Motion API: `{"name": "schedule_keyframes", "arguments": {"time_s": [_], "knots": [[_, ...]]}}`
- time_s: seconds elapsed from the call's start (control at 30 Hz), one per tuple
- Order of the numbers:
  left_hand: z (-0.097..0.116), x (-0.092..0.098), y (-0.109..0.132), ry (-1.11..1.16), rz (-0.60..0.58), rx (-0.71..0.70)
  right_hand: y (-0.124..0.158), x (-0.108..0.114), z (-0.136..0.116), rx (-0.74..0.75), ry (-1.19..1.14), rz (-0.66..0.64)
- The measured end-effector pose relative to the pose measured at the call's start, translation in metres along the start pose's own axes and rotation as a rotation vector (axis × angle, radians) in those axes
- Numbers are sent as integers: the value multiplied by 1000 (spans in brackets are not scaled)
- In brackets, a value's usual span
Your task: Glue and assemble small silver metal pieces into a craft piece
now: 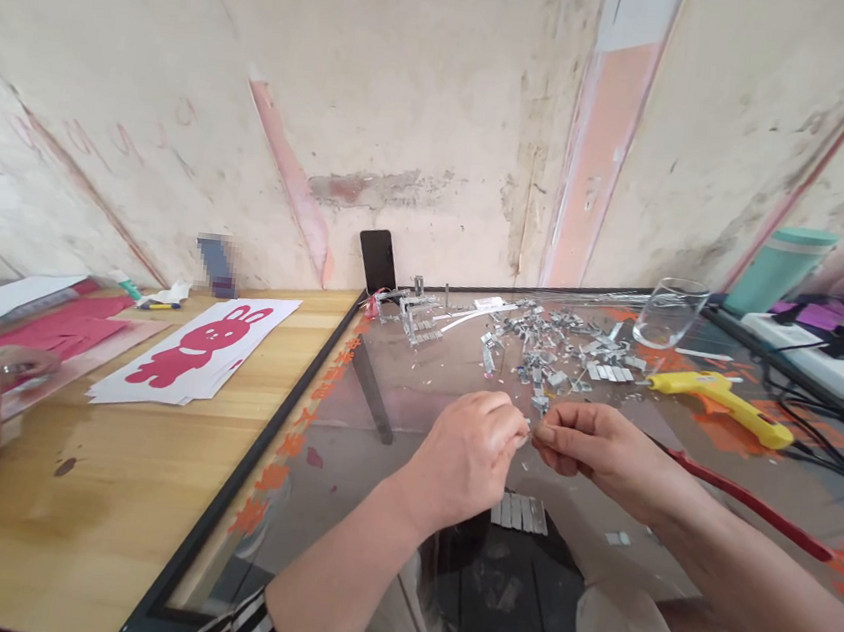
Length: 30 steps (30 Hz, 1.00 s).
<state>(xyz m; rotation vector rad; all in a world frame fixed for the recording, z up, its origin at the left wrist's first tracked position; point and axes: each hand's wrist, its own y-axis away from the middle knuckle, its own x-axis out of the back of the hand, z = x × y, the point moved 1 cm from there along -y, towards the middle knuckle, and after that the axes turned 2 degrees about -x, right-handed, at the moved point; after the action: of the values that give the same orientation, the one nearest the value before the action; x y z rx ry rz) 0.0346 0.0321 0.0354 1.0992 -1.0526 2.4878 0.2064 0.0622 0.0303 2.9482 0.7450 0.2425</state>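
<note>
Over the glass tabletop (390,474), my left hand (471,457) and my right hand (589,444) meet with fingertips almost touching. The fingers of both are pinched together around something too small and hidden to make out. Just below my left hand, a row of flat silver strips (520,513) lies side by side on the glass. Two small silver pieces (617,539) rest below my right hand. Beyond the hands is a scattered heap of small silver pieces (540,344). Red-handled pliers (756,507) lie partly behind my right forearm.
A yellow glue gun (729,404), a clear glass (669,317), a teal cup (781,268) and a white power strip (825,353) are on the right. A phone (377,261) leans on the wall. Leftward are rabbit-print paper (199,348) and another person's hand (29,365).
</note>
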Motion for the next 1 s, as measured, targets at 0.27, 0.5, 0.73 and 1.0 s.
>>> {"name": "schedule_keyframes", "arguments": {"time_s": [0.27,0.5,0.73,1.0], "knots": [[-10,-2,-3,821,16,522,-1,0,4,17,-196,27],[-16,-3,-3,1335,58,632,-1,-3,4,14,-360,5],[-14,-9,-2,1426,84,619,-3,-7,7,-33,-575,-15],[-11,-22,-1,1212,304,700,-4,-17,14,-23,-593,74]]}}
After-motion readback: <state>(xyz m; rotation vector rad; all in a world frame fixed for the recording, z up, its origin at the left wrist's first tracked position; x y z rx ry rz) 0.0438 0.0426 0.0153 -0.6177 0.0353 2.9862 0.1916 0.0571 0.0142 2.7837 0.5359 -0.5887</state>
